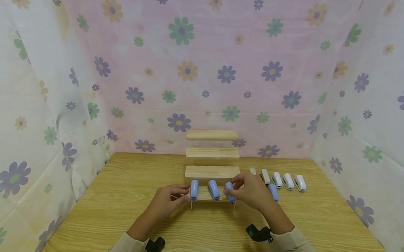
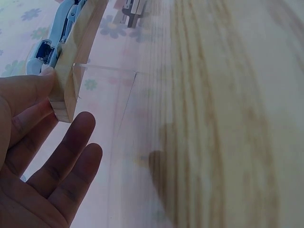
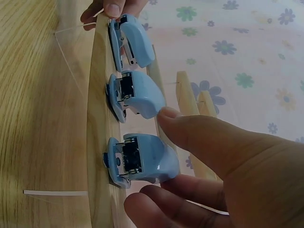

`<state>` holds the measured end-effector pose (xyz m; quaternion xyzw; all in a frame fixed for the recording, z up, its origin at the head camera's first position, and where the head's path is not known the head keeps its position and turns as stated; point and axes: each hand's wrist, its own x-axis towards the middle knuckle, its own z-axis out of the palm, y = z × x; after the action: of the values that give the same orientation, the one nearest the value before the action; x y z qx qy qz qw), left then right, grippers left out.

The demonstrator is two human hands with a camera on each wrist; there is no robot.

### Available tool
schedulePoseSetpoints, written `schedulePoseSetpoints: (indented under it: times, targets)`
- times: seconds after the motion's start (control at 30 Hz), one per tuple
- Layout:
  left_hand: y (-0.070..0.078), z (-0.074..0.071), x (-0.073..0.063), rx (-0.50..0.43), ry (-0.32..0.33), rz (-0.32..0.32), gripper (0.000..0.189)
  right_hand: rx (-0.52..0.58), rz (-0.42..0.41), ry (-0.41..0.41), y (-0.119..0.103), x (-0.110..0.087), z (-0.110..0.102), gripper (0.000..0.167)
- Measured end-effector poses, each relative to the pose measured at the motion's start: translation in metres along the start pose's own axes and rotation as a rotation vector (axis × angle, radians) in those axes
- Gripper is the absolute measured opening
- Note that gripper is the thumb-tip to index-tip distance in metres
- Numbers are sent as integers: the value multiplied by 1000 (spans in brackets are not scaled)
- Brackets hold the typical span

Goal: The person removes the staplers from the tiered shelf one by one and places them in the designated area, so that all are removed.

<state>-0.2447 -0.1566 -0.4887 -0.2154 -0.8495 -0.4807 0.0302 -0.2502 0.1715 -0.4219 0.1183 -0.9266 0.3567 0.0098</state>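
Observation:
Three blue mini staplers stand in a row on the lowest step of a tiered wooden stand point(image 1: 204, 195). My right hand point(image 1: 253, 190) has its thumb and fingers around the right-hand blue stapler point(image 3: 149, 159); its thumb tip lies close to the middle blue stapler point(image 3: 140, 95). At the step's left end my left hand point(image 1: 167, 199) holds the wood between thumb and fingers, beside the left blue stapler point(image 1: 194, 189). In the left wrist view its other fingers point(image 2: 66, 147) stretch out loosely. A further blue stapler point(image 1: 273, 192) lies on the table, partly hidden by my right hand.
Several white mini staplers point(image 1: 288, 181) form a row on the table right of the stand. The stand's upper steps point(image 1: 212, 152) rise behind the lowest one. Flowered cloth point(image 1: 203, 96) hangs around the wooden table point(image 1: 132, 175) at the back and sides.

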Motion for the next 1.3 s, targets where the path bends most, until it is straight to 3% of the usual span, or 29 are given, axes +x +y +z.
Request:
schedulePoseSetpoints:
  times: [0.4,1.3]
  targets:
    - [0,0,0,-3,0,2,32,-33,24,-22,2,2,3,43]
    - [0,0,0,10,8,12,30,45,45,-9,1,0,2,42]
